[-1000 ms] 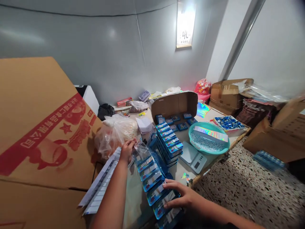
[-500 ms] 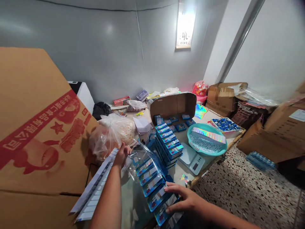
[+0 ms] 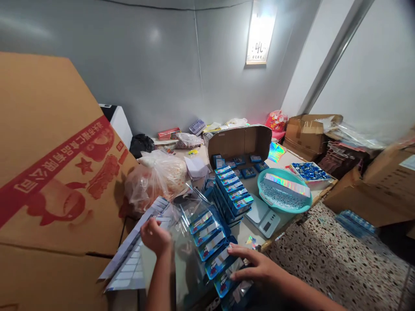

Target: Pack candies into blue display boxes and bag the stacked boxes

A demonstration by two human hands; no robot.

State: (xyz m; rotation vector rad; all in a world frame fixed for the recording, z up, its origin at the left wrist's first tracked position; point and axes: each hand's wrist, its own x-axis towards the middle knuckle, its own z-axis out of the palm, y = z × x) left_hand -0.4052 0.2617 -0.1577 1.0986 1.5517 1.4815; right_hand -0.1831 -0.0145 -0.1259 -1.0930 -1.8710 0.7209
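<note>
My left hand (image 3: 156,236) is curled closed, fingertips together, over the sheets of white labels (image 3: 129,259); what it pinches, if anything, is hidden. My right hand (image 3: 254,265) has its thumb and fingers apart, the fingertips touching the near packs in a row of small blue packs (image 3: 212,245). Pale strips lie across several of those packs. Clear plastic film (image 3: 189,211) lies crumpled at the row's far end. Behind it stands a stacked block of similar blue packs (image 3: 234,190).
A large printed carton (image 3: 58,172) fills the left. A bag of pale pieces (image 3: 158,172) sits behind the labels. Right of the stack are a scale (image 3: 266,219), a teal basin (image 3: 285,207) of small white pieces, and a box of blue-wrapped pieces (image 3: 309,172). An open carton (image 3: 240,142) stands behind.
My left hand has moved down and left, from beside the plastic film to over the label sheets. My right hand stays at the near blue packs. The view has shifted slightly.
</note>
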